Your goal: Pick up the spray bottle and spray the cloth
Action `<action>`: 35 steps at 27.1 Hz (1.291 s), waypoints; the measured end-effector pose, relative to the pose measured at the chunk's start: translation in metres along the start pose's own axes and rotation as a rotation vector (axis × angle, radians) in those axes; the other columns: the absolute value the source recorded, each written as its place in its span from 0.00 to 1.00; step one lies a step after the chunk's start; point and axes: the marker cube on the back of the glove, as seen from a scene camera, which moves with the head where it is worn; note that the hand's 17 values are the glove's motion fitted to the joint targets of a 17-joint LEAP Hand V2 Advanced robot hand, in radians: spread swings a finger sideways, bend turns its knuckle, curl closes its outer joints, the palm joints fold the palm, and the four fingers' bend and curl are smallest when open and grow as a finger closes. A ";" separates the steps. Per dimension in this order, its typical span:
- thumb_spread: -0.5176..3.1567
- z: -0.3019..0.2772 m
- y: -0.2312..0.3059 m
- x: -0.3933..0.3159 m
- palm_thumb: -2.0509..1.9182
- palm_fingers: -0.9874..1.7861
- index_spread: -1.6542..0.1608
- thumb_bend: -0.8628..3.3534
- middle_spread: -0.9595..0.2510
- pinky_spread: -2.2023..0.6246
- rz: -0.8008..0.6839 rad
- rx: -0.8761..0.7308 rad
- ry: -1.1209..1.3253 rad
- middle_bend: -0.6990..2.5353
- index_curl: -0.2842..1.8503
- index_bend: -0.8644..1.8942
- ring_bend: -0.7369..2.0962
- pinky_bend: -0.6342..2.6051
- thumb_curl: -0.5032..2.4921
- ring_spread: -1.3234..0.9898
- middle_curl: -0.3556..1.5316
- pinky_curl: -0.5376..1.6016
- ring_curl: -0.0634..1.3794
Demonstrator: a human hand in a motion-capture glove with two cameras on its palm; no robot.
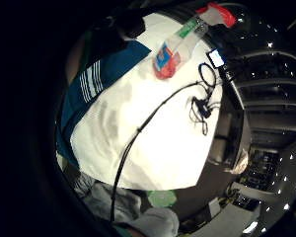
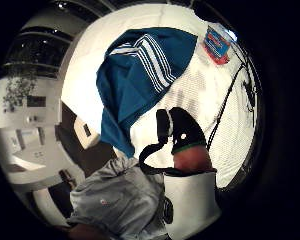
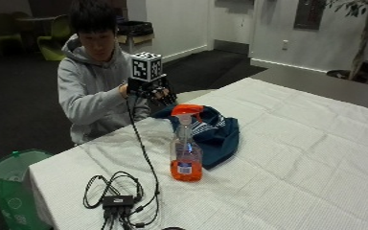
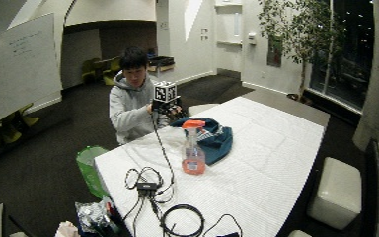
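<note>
The spray bottle bears a label, its print illegible.

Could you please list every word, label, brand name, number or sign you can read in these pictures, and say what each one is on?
No text can be read.
Blue and red label on the clear plastic spray bottle with orange liquid: print too small and blurred.
White whiteboard on the wall: faint handwriting, illegible.
Blue cloth with white stripes: no lettering visible.

The outside view faces the person across the counter from near; the wide one stands higher and farther. Both palm views look down on it from above, sharing the cloth and bottle.
</note>
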 end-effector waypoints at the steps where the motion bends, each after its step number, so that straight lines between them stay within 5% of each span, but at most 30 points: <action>1: 0.25 0.000 0.000 0.001 0.64 0.54 0.82 0.28 0.76 0.82 0.001 -0.001 0.003 0.29 0.16 0.39 0.35 0.32 0.20 0.58 0.22 0.29 0.08; 15: 0.39 -0.003 0.008 0.006 0.66 0.52 0.73 0.26 0.74 0.86 0.004 0.052 0.017 0.28 0.23 0.37 0.35 0.33 0.24 0.58 0.29 0.36 0.16; 35: 0.41 0.026 0.056 0.090 0.64 0.43 0.72 0.21 0.78 0.87 0.139 0.623 -0.225 0.30 0.19 0.33 0.38 0.39 0.25 0.60 0.35 0.41 0.21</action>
